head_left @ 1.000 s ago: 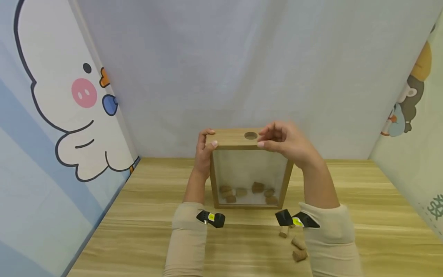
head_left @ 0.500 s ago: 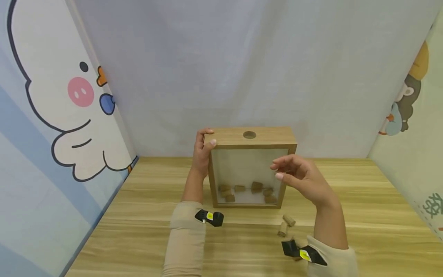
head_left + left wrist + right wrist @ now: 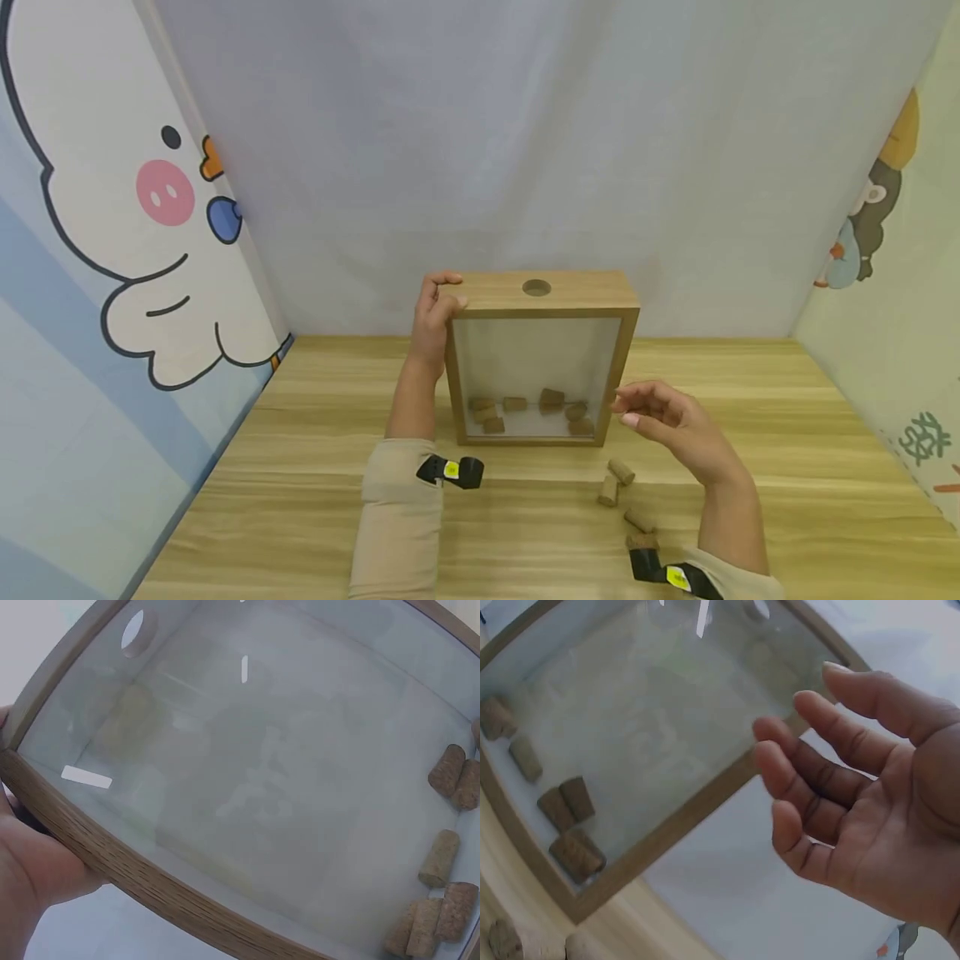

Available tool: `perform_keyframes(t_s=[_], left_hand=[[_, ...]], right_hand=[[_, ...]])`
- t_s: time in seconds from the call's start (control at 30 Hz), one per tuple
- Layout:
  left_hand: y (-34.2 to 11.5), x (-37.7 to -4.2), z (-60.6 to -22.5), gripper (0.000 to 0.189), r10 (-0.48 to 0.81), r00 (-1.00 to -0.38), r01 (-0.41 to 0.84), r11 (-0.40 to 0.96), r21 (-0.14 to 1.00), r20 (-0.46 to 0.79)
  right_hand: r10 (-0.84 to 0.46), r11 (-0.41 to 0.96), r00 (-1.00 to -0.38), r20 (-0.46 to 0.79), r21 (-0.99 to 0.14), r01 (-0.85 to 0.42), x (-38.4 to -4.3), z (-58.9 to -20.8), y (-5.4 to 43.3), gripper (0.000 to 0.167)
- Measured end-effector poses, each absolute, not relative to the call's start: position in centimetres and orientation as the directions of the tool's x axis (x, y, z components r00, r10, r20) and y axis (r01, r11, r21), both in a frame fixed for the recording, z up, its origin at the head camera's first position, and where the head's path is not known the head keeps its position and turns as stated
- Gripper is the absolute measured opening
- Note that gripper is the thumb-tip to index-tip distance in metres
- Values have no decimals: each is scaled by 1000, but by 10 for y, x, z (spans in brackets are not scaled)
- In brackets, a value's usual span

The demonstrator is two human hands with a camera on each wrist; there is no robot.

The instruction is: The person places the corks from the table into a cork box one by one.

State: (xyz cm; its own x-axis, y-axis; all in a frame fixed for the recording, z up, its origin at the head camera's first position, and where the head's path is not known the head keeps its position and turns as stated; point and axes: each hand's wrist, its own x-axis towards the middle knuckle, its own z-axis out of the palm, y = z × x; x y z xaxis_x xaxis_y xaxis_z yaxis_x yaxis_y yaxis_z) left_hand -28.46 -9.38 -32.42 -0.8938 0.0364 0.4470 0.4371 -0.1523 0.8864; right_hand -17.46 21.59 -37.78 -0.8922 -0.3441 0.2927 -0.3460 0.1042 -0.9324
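A wooden-framed box (image 3: 618,358) with a clear front stands upright on the table, a round hole (image 3: 536,287) in its top. My left hand (image 3: 432,325) grips the box's upper left corner, thumb in front and fingers over the top. Several corks lie on the box's floor, among them a cork (image 3: 514,404) near the middle; the left wrist view shows a cork (image 3: 439,859) there too. To the right of the box hangs my right hand (image 3: 667,421), fingers loosely bent and holding nothing. In the right wrist view the palm of the right hand (image 3: 877,787) faces the camera.
Several loose corks lie on the table (image 3: 525,517) in front of the box, such as a cork (image 3: 621,471) and another cork (image 3: 609,491). A pale curtain (image 3: 487,150) hangs behind. Walls with cartoon prints flank both sides.
My right hand has left the top of the box by the hole and moved down to its right side, above the loose corks. The left hand keeps its grip on the corner.
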Motion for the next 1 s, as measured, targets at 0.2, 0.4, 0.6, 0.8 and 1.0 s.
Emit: perform_keyframes(t_s=[0.2,0.4,0.6,0.8,1.0], left_hand=[[-95,-282,-320,27,40,-919,377,-208,903,393],[-96,-282,-320,17,43,-920,373,-216,902,390],[-90,-281,-320,7,-51,-905,425,-135,895,422],[-88,-285,-324,9,-65,-874,486,-151,861,482],[-86,-291,-327,10,-34,-834,546,-200,814,551]], right_hand=[[-407,171,-904,127,-962,-212,-176,-396,230,39],[-434,241,-900,41,-957,-160,-178,-416,240,43],[-323,362,-946,10,-923,-133,-182,-440,242,43],[-336,390,-941,-31,-914,-108,-186,-457,242,50],[-421,414,-907,-6,-891,-186,-190,-467,245,49]])
